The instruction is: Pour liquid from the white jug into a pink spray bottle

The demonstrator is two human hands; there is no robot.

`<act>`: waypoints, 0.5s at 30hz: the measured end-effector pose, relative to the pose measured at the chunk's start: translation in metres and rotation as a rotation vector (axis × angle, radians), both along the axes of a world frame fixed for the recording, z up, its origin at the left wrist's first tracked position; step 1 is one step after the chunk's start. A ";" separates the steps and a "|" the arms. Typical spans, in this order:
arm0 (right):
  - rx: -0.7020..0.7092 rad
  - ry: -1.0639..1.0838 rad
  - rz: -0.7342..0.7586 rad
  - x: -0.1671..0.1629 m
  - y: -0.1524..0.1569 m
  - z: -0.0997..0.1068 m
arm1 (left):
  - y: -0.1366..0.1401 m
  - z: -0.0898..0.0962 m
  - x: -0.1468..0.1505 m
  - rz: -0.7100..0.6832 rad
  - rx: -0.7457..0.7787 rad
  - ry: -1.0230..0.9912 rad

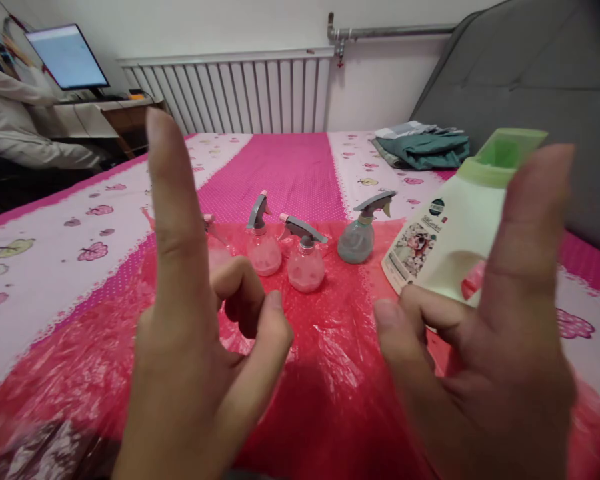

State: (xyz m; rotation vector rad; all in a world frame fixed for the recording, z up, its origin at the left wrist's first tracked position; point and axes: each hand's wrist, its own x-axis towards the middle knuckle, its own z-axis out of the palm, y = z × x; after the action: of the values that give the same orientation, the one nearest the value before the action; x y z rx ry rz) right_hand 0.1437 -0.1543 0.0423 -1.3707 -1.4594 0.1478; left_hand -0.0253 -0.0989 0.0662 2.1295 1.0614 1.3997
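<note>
Both hands are raised close to the camera and hold nothing. My left hand (195, 360) points its index finger straight up, the thumb apart and the other fingers curled. My right hand (500, 373) makes the same shape and partly covers a cream detergent jug (440, 240) with a green cap. Between the hands, farther back, stand small clear spray bottles with grey trigger heads: one round bottle (264, 253), another in front (306, 270), and a greyer one (356, 241) to the right. A further spray bottle (217, 253) is mostly hidden behind my left hand.
Red plastic sheeting (325, 380) lies over a pink patterned bedspread (290, 163). Folded clothes (425, 148) rest near a grey headboard (530, 80). A radiator (235, 93) lines the wall. At the left, a person (10, 120) sits beside a desk with a monitor (69, 57).
</note>
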 end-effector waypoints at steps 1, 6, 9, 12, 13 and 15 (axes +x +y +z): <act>0.018 0.004 -0.012 -0.001 0.001 -0.004 | 0.001 -0.002 -0.001 0.022 -0.003 0.037; 0.052 0.020 -0.003 -0.004 0.014 -0.019 | 0.006 -0.007 0.003 0.029 -0.006 0.099; 0.041 -0.020 0.000 -0.004 0.016 -0.019 | 0.006 -0.007 0.006 -0.004 0.004 0.121; 0.026 -0.045 -0.014 -0.003 0.015 -0.018 | 0.006 -0.009 0.008 -0.030 0.002 0.159; 0.027 -0.051 -0.015 -0.003 0.015 -0.018 | 0.007 -0.009 0.009 -0.037 0.005 0.168; 0.045 -0.069 -0.021 -0.003 0.017 -0.020 | 0.009 -0.011 0.009 -0.045 -0.001 0.198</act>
State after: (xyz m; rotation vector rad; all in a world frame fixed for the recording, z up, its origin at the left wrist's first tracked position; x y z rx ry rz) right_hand 0.1407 -0.1378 0.0224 -1.3656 -1.4964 0.0546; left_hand -0.0166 -0.0904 0.0554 2.3138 1.0775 1.1872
